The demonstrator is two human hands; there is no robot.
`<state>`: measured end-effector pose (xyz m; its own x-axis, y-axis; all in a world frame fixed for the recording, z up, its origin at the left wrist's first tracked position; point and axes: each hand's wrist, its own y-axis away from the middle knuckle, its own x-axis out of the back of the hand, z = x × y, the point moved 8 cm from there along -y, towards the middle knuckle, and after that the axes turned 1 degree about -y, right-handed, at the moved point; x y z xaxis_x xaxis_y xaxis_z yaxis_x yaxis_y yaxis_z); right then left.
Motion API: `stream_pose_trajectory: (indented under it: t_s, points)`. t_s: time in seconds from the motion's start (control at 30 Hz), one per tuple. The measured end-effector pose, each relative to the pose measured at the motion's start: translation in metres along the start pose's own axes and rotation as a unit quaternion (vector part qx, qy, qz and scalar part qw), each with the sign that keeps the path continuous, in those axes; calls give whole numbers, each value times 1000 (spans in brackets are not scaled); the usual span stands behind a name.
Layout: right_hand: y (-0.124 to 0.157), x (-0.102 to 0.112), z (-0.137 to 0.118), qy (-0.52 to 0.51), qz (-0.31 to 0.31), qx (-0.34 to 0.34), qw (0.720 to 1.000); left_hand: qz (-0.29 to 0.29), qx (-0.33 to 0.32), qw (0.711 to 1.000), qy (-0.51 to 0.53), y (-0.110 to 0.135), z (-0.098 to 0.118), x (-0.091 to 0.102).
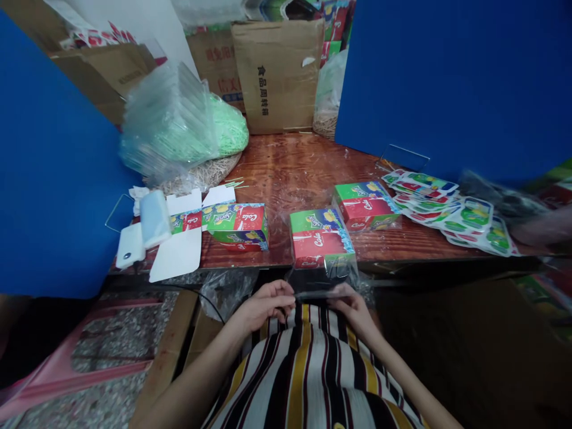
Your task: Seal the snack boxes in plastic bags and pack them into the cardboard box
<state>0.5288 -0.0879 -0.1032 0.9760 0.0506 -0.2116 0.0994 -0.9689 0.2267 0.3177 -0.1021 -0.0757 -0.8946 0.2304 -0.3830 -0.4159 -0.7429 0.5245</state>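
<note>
At the table's front edge lies a red and green Cola and Sprite box [318, 241] inside a clear plastic bag [324, 285], whose open end hangs towards me. My left hand [272, 302] pinches the left corner of the bag's end. The right corner is between the fingers of my right hand [351, 302]. Behind it to the right sits another printed box [367, 205], also wrapped in clear plastic. A third box [239, 226] stands to the left, with an unfolded carton [179, 250] beside it.
White devices [154, 217] lie at the left. A pile of printed cards [456, 208] spreads at the right. Behind are bagged green shredded filler [227, 125] and a cardboard box [279, 77]. Blue panels [447, 77] flank the wooden table [290, 161].
</note>
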Motion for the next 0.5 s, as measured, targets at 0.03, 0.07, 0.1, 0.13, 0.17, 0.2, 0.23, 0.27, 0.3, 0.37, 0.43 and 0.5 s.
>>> stream_pose_trajectory:
  t_s: [0.03, 0.07, 0.1, 0.13, 0.17, 0.2, 0.23, 0.27, 0.3, 0.37, 0.43, 0.5]
  points:
    - [-2, -10, -1, 26, -29, 4, 999, -19, -7, 1000, 19, -1, 3, -2]
    - [-4, -22, -5, 38, -57, 13, 998, -32, -17, 999, 39, -2, 7, -5]
    - [-5, -34, -10, 38, -83, 21, 996, -36, -26, 998, 50, -3, 11, -6]
    - [-5, -46, -15, 33, -107, 28, 993, -29, -32, 998, 49, -5, 14, -7]
    - [-5, -57, -21, 26, -128, 35, 991, -17, -35, 998, 41, -7, 16, -8]
    - [-5, -66, -27, 22, -146, 46, 988, -5, -35, 999, 29, -8, 17, -9]
    - [-5, -74, -32, 25, -160, 58, 985, 3, -32, 999, 21, -10, 17, -11]
    - [-4, -80, -35, 30, -168, 68, 983, 6, -28, 999, 20, -11, 16, -13]
    - [-4, -84, -37, 35, -172, 74, 982, 4, -24, 999, 26, -11, 15, -15]
    - [-3, -89, -38, 39, -177, 76, 980, -1, -24, 999, 45, -12, 12, -19]
    - [-2, -91, -39, 49, -179, 87, 979, 0, -27, 998, 63, -12, 7, -20]
    - [-1, -91, -43, 71, -167, 118, 976, -1, -29, 996, 80, -13, 2, -20]
